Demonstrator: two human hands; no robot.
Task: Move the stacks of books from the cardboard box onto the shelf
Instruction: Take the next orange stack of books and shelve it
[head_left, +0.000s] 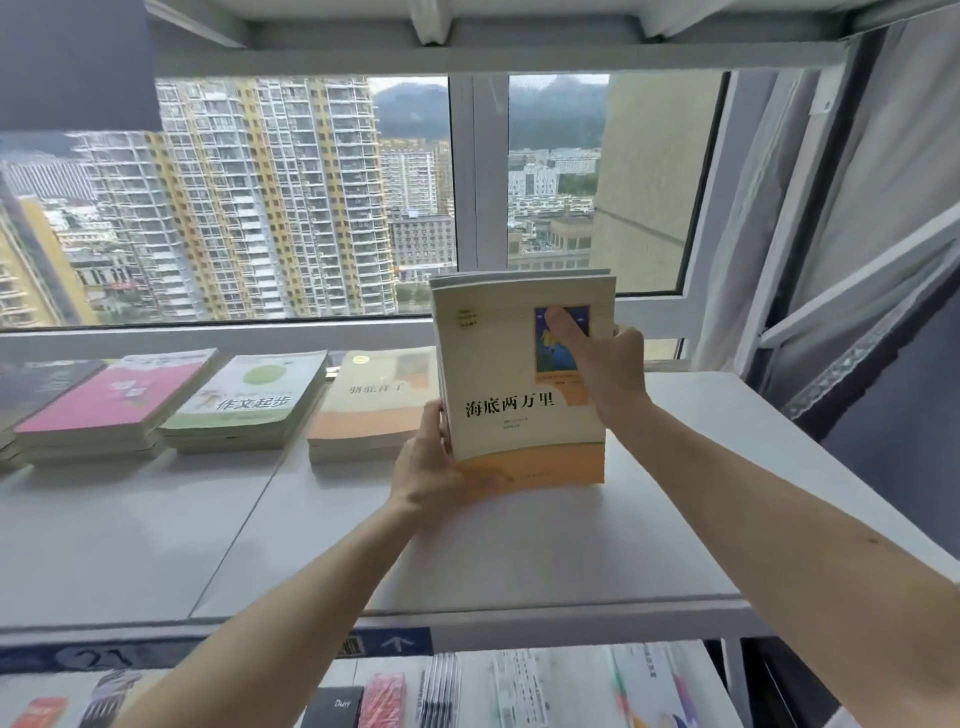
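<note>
Both hands, left hand (428, 467) and right hand (608, 364), are squeezing a heavy-looking, stiff cream-and-orange stack of paperback books (524, 384) by its sides, tipping it up on the white shelf (519, 545), right of the flat stacks.

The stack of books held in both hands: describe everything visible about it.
The stack of books is several paperbacks of one title, cream covers with an orange band at the bottom, black Chinese characters and a small blue picture. It stands tilted up, its lower edge at the white shelf, right of the flat stacks. The left hand grips its lower left corner; the right hand holds the right edge, thumb on the picture.
</note>
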